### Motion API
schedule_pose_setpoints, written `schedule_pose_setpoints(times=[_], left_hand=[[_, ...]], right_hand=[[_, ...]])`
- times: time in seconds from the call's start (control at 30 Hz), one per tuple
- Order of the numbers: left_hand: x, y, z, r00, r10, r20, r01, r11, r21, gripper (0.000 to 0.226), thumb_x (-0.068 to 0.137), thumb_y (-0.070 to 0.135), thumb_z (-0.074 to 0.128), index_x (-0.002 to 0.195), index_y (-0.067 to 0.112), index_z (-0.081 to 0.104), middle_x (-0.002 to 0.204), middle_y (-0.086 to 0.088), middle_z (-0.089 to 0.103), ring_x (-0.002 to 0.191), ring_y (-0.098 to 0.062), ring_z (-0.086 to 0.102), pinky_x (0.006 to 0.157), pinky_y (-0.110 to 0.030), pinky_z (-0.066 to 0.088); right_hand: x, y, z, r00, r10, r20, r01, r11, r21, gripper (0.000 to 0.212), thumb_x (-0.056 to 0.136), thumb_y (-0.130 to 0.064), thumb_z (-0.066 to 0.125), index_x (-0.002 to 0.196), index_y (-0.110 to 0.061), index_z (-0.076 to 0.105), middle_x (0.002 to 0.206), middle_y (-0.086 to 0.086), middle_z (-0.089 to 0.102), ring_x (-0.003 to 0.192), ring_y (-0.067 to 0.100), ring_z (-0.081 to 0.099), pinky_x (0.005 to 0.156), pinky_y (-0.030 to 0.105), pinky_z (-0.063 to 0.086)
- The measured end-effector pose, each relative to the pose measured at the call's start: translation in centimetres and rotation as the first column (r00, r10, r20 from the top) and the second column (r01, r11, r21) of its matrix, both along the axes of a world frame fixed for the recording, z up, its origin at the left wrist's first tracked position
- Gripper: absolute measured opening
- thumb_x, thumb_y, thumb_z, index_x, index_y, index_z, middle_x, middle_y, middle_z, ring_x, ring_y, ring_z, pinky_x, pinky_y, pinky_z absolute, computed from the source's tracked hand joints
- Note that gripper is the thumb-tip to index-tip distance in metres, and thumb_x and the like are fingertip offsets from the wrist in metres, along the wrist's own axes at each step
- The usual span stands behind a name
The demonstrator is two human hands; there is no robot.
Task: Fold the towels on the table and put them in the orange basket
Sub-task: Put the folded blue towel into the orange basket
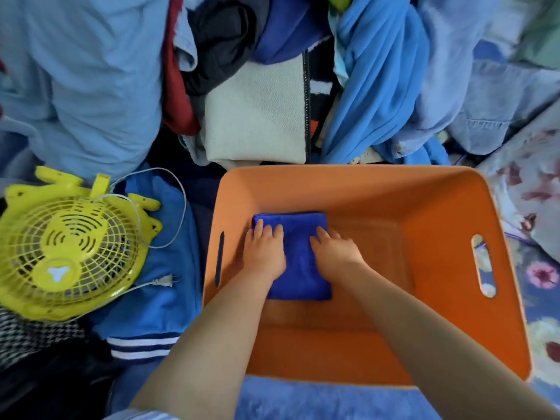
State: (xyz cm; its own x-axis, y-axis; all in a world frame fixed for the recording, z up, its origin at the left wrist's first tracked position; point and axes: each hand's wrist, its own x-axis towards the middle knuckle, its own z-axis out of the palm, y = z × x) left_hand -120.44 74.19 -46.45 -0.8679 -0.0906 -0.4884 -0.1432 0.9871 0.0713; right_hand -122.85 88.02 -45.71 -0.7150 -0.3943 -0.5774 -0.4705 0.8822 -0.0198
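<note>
A folded, dark blue terry towel (300, 262) lies flat on the floor of the rectangular orange plastic basket (448, 231), against its left wall. The left hand (264, 253) and right hand (335, 253) rest on it palms down, fingers spread, apparently pressing rather than gripping. A round yellow plastic fan (65, 247) lies on clothes beside the basket's left wall.

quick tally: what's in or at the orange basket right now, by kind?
Orange basket: 1
Folded blue towel on the basket floor: 1
Hands pressed flat on the towel: 2 (left hand, right hand)
Total: 4
</note>
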Motion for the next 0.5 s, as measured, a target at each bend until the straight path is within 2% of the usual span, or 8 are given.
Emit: schedule_pose_setpoints(times=[0.1,0.27,0.37,0.43,0.47,0.5], left_hand=[[-0.1,0.2,5.1,0.991,-0.059,-0.124,0.055,0.998,-0.035,0.049,0.090,0.016,0.046,0.137,0.010,0.034,0.143,-0.009,0.036,0.142,-0.025,0.016,0.112,-0.037,0.021],[-0.1,1.6,16.4,0.943,-0.135,-0.304,0.098,0.986,-0.133,0.027,0.088,0.013,0.046,0.113,0.006,0.055,0.121,-0.011,0.052,0.118,-0.026,0.044,0.094,-0.034,0.036],[0.9,2.8,23.0,0.893,-0.157,-0.422,0.105,0.984,-0.144,0.025,0.091,0.013,0.043,0.109,0.005,0.058,0.117,-0.010,0.054,0.112,-0.027,0.048,0.089,-0.035,0.039],[2.7,3.7,27.6,0.850,-0.157,-0.503,0.099,0.985,-0.140,0.027,0.092,0.015,0.042,0.111,0.005,0.057,0.120,-0.009,0.052,0.114,-0.027,0.046,0.086,-0.035,0.039],[3.8,4.1,29.7,0.832,-0.165,-0.530,0.099,0.984,-0.150,0.027,0.092,0.015,0.042,0.112,0.005,0.057,0.120,-0.010,0.052,0.113,-0.027,0.046,0.084,-0.035,0.039],[4.9,4.4,31.6,0.816,-0.167,-0.553,0.094,0.983,-0.158,0.027,0.092,0.016,0.042,0.112,0.006,0.057,0.120,-0.010,0.052,0.113,-0.028,0.046,0.082,-0.035,0.039]], right_hand=[[-0.3,0.5,4.9,0.987,0.029,-0.156,-0.050,0.991,-0.127,0.035,0.088,-0.009,0.042,0.123,-0.009,0.048,0.131,0.010,0.047,0.123,0.027,0.041,0.094,0.036,0.039],[-0.3,1.6,15.9,0.932,-0.071,-0.354,-0.021,0.968,-0.248,0.030,0.084,-0.006,0.045,0.113,-0.007,0.053,0.118,0.011,0.055,0.112,0.027,0.048,0.086,0.035,0.040],[0.6,2.4,22.5,0.884,-0.144,-0.444,-0.014,0.943,-0.332,0.024,0.085,-0.006,0.041,0.105,-0.005,0.055,0.113,0.012,0.057,0.108,0.028,0.050,0.085,0.035,0.040],[2.3,3.3,27.3,0.842,-0.160,-0.515,-0.047,0.930,-0.366,0.013,0.086,-0.007,0.040,0.084,-0.008,0.053,0.106,0.012,0.059,0.100,0.028,0.054,0.075,0.032,0.035],[3.3,3.7,29.4,0.819,-0.161,-0.551,-0.076,0.921,-0.381,0.014,0.087,-0.008,0.040,0.076,-0.010,0.050,0.102,0.012,0.060,0.095,0.028,0.055,0.071,0.031,0.031],[4.2,4.2,31.2,0.797,-0.168,-0.580,-0.099,0.911,-0.400,0.015,0.087,-0.008,0.040,0.075,-0.010,0.049,0.100,0.012,0.060,0.092,0.029,0.055,0.069,0.030,0.027]])
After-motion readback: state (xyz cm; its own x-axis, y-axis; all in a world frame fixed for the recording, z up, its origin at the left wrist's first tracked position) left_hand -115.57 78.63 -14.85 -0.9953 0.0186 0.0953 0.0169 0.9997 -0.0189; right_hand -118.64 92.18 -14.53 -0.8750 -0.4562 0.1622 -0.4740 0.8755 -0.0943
